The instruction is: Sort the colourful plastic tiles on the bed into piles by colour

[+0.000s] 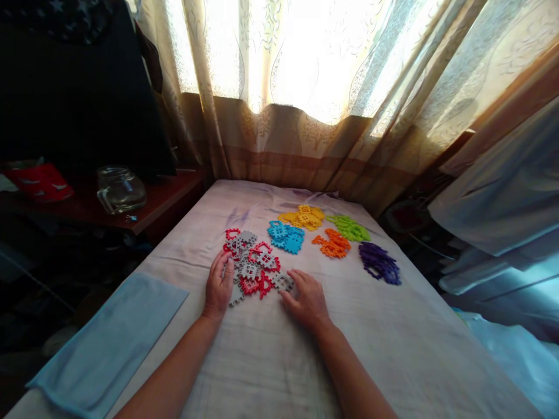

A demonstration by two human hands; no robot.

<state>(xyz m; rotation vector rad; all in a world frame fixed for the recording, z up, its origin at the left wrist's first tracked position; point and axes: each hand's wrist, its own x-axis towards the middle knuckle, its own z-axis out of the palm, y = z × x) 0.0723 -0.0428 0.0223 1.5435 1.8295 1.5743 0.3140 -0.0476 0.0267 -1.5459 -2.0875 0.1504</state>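
Observation:
A mixed pile of red and grey notched plastic pieces (251, 269) lies between my hands on the cloth-covered table (262, 361). My left hand (219, 286) rests against the pile's left edge, fingers extended. At the right edge, my right hand (305, 297) touches a grey piece (282, 281) with its fingers apart. Beyond the mixed pile are sorted heaps: blue (286, 236), yellow (304, 217), orange (333, 244), green (348, 227) and dark purple (379, 263).
A folded light-blue cloth (113, 343) lies at the left table edge. On a brown desk (161, 201) at the left stand a glass jug (121, 189) and a red container (38, 181). Curtains (279, 137) hang behind the table.

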